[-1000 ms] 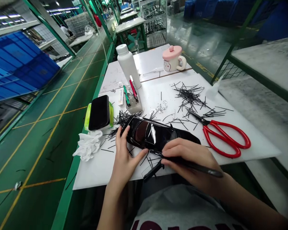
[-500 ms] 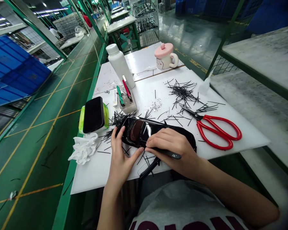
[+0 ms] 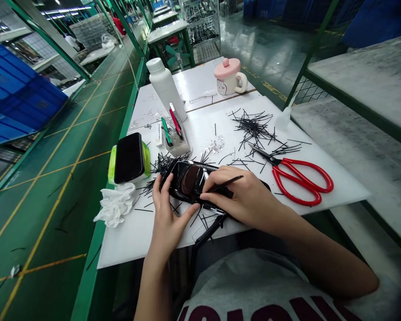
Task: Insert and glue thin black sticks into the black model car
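A glossy black model car body (image 3: 190, 180) lies on the white table (image 3: 220, 133) near its front edge. My left hand (image 3: 169, 214) cups the car's near left end, fingers curled against it. My right hand (image 3: 242, 198) rests over the middle of the car, pinching a thin black stick tool (image 3: 225, 184) whose tip points down at the car's near side. Several short black strips (image 3: 254, 127) are scattered over the table around the car.
Red-handled scissors (image 3: 296, 176) lie at the right. A phone on a yellow-green holder (image 3: 129, 158) and a crumpled white cloth (image 3: 115, 203) sit at the left. Behind stand a small tool holder (image 3: 175, 133), a white bottle (image 3: 165, 87) and a pink-lidded mug (image 3: 229, 76). A green conveyor runs at left.
My right hand slid left along the car's near side and the stick tool swung from lying flat to pointing up and right. The left hand stays on the car.
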A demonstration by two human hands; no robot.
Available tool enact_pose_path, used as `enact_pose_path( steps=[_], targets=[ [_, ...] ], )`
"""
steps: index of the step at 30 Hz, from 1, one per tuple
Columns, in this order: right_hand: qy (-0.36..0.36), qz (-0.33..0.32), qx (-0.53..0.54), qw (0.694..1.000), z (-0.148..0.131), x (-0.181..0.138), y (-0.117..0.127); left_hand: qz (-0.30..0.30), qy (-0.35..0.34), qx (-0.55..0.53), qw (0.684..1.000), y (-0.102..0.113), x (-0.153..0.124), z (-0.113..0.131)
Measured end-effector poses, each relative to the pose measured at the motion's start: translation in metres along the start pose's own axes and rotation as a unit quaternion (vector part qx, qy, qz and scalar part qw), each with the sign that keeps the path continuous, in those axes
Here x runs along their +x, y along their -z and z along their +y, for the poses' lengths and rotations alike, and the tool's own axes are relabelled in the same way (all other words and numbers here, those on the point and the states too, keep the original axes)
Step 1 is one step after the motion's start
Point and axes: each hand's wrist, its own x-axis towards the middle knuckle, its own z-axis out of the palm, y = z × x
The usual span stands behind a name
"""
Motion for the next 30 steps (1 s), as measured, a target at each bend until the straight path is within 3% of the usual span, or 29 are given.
enact_pose_path(
  steps=[4,8,13,17,21,23,25,27,30],
  targets=[
    [-0.06,-0.053,0.005,0.997,-0.003,0.002,0.003,-0.001,-0.001,-0.001,1.0,0.0,0.001,-0.001],
    [-0.093,-0.054,0.052,0.993,-0.003,0.001,0.006,0.016,-0.022,0.012,1.0,0.001,0.001,0.001],
    [-0.106,-0.053,0.113,0.987,0.002,-0.003,0.008,0.138,-0.178,0.076,0.971,0.001,-0.003,0.01],
    [-0.119,-0.043,0.129,0.984,0.002,-0.005,0.007,0.132,-0.277,0.069,0.949,-0.002,-0.003,0.014],
    [-0.122,-0.021,0.13,0.984,0.0,-0.008,0.017,0.121,-0.275,0.026,0.953,-0.004,0.0,0.015],
    [-0.109,0.022,0.13,0.985,0.0,-0.01,0.031,0.119,-0.261,0.002,0.958,-0.004,0.002,0.016],
    [-0.106,0.08,0.091,0.987,0.003,-0.013,0.051,0.115,-0.243,-0.032,0.963,-0.003,0.002,0.018],
    [-0.136,0.091,-0.022,0.986,0.01,-0.013,0.069,0.111,-0.223,-0.079,0.965,-0.004,0.002,0.019],
    [-0.19,-0.062,-0.262,0.944,0.026,-0.01,0.085,0.122,-0.198,-0.169,0.958,-0.008,0.003,0.021]
  ],
)
